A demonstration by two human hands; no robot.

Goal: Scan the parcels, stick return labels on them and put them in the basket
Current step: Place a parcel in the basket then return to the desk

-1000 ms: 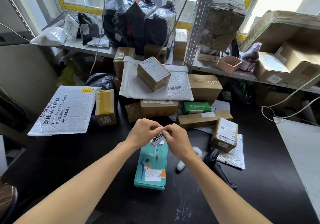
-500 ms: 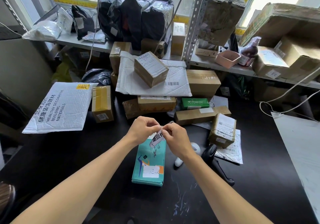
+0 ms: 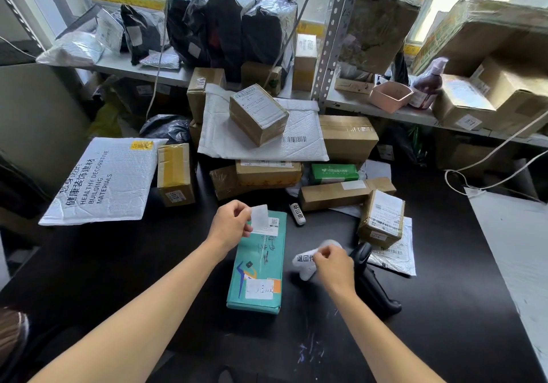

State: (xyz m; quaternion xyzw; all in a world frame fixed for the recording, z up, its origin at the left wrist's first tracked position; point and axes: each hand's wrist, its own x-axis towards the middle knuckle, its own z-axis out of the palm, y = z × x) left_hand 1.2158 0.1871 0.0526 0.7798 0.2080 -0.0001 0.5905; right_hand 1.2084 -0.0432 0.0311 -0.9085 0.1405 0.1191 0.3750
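A teal parcel (image 3: 261, 267) lies lengthwise on the black table (image 3: 118, 264) in front of me. My left hand (image 3: 229, 224) pinches a blank white backing slip (image 3: 260, 216) over the parcel's far end. My right hand (image 3: 333, 267) pinches a white return label (image 3: 304, 258) with black characters, to the right of the parcel. A black barcode scanner (image 3: 373, 282) lies just right of that hand. A roll of return labels (image 3: 297, 213) lies beyond the parcel.
Brown cartons (image 3: 347, 194), a green box (image 3: 333, 172) and white padded mailers (image 3: 103, 181) crowd the table's far half. A small carton (image 3: 381, 219) stands on a mailer at right. Shelves behind hold black bags (image 3: 225, 29), boxes and a pink tray (image 3: 390, 95). White cables (image 3: 489, 157) hang at right.
My hands, joined over the parcel while peeling the label, have come apart. The left one keeps the backing slip and the right one has carried the label off to the right.
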